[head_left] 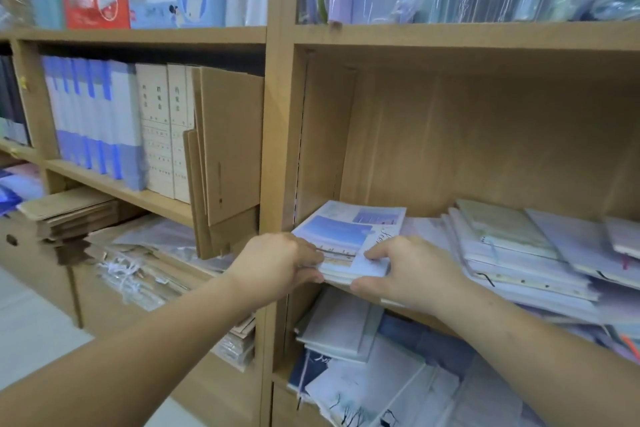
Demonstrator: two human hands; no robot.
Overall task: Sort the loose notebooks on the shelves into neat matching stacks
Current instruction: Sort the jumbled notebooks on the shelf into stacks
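Observation:
A small stack of notebooks with blue sky pictures on the cover (349,232) lies at the left end of the middle shelf (377,149), its near edge over the shelf front. My left hand (280,262) grips the stack's near left corner, fingers on top and thumb below. My right hand (412,270) grips the near right corner the same way. To the right a loose, slanted pile of pale notebooks (519,253) spreads across the shelf.
The shelf below holds more jumbled notebooks (349,336) with dark blue and white covers. A wooden upright (277,149) divides this bay from the left one, where blue and beige file boxes (114,128) and cardboard sheets (225,156) stand. Wrapped folders fill the top shelf.

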